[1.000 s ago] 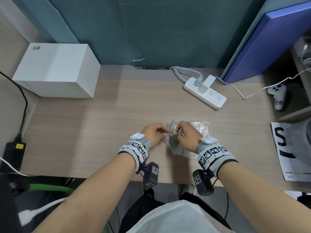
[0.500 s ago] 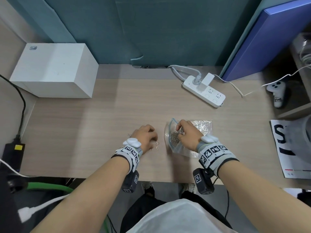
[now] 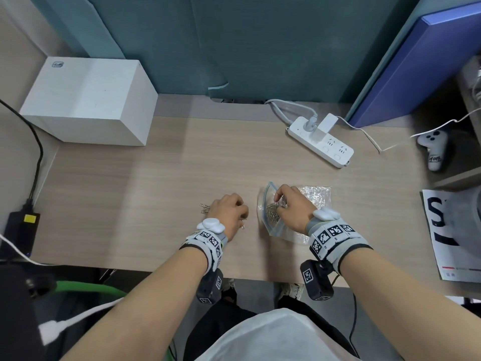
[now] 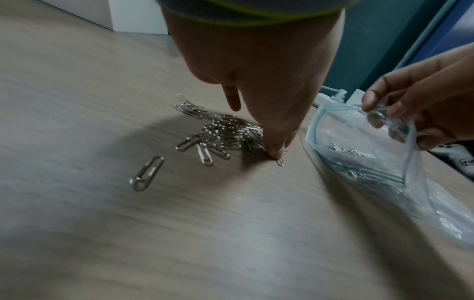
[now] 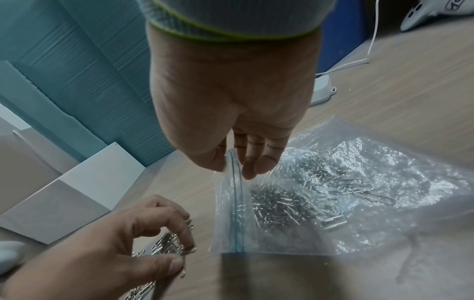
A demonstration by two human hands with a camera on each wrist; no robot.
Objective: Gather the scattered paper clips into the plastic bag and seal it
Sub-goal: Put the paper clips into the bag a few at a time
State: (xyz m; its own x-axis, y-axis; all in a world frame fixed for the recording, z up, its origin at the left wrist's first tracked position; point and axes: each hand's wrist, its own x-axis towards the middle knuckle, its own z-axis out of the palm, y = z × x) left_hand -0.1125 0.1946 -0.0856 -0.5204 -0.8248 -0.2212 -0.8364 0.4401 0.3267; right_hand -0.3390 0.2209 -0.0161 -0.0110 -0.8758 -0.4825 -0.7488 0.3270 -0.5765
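A clear zip plastic bag lies on the wooden desk, its mouth facing left, with many silver clips inside. My right hand pinches the upper rim of the bag and lifts it, so the mouth stands open. To the left of the bag, my left hand curls down over a pile of loose paper clips, thumb and fingers closing on a bunch of them. One clip lies apart, nearer the desk's front edge. A few clips stick out left of the hand.
A white box stands at the back left and a white power strip at the back right. A white controller and a printed sheet lie at the right. A black adapter sits at the left edge.
My left hand has drawn back from the bag's mouth to the clip pile on the left and lowered onto it. The right hand has kept hold of the bag's rim.
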